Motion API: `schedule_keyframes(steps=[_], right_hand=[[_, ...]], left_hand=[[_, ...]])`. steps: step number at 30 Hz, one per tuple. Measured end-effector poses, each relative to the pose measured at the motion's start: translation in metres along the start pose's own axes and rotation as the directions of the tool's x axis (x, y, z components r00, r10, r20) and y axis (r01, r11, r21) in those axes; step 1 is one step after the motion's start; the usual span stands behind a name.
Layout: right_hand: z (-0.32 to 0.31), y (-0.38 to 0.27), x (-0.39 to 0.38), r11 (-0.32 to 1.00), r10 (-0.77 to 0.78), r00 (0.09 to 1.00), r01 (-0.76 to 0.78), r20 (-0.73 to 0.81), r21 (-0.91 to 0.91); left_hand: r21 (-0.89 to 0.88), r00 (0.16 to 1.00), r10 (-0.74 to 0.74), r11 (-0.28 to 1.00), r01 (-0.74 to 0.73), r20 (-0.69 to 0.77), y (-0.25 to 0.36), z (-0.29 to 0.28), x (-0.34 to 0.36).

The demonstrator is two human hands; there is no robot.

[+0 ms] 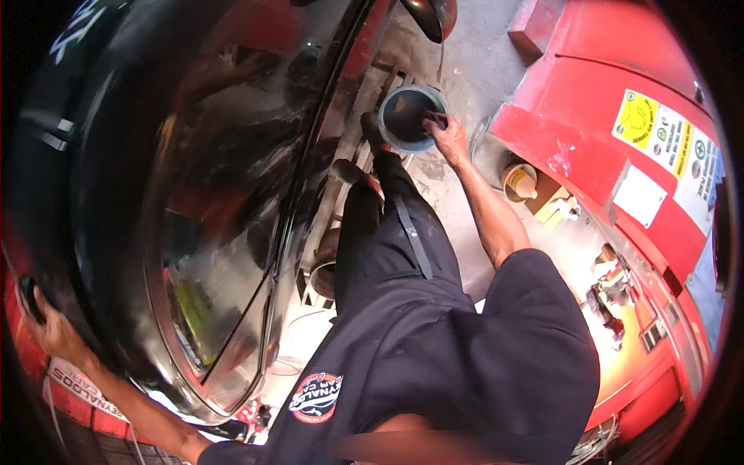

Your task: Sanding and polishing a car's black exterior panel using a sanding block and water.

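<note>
Nearest the head camera is the dark shirt (473, 356). Left of it, the glossy black car (225, 139) runs lengthwise up the view. At its far-left side, the left hand (53, 332) grips a dark oblong piece (32, 301); contact with the bodywork I cannot tell. The round bucket (407, 146) stands ahead, beside the feet (348, 170); the right hand (449, 141), much nearer, grasps a small dark item (439, 120) at its right rim.

Dark car (116, 194) blocks L, red structure (589, 136) R, free gap btwn over floor (480, 46), bucket (409, 146) partly in way
</note>
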State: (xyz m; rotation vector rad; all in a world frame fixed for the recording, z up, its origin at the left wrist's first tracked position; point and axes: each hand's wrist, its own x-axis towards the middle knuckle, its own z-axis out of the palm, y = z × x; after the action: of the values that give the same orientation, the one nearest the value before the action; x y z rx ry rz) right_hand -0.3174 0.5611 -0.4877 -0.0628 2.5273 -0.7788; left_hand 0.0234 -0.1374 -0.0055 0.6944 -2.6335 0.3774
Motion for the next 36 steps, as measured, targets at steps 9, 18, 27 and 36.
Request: schedule_keyframes(steps=[9, 18, 27, 36], right_hand=[[0.052, 0.084, 0.032, 0.976, 0.18, 0.98, -0.168, 0.082, -0.14], [0.128, 0.135, 0.093, 0.974, 0.124, 0.987, -0.103, 0.1, -0.2], [0.177, 0.172, 0.133, 0.946, 0.107, 0.961, -0.02, 0.254, -0.324], [0.261, 0.229, 0.173, 0.921, 0.162, 0.829, 0.068, 0.535, -0.385]], left_hand=[[0.025, 0.986, -0.145, 0.989, 0.143, 0.085, 0.006, -0.017, -0.003], [0.129, 0.943, -0.33, 0.938, 0.321, 0.052, -0.055, -0.046, 0.009], [-0.052, 1.0, -0.004, 0.999, 0.003, -0.021, 0.045, 0.069, 0.059], [-0.003, 0.979, 0.17, 0.985, -0.17, 0.111, 0.078, 0.154, 0.129]])
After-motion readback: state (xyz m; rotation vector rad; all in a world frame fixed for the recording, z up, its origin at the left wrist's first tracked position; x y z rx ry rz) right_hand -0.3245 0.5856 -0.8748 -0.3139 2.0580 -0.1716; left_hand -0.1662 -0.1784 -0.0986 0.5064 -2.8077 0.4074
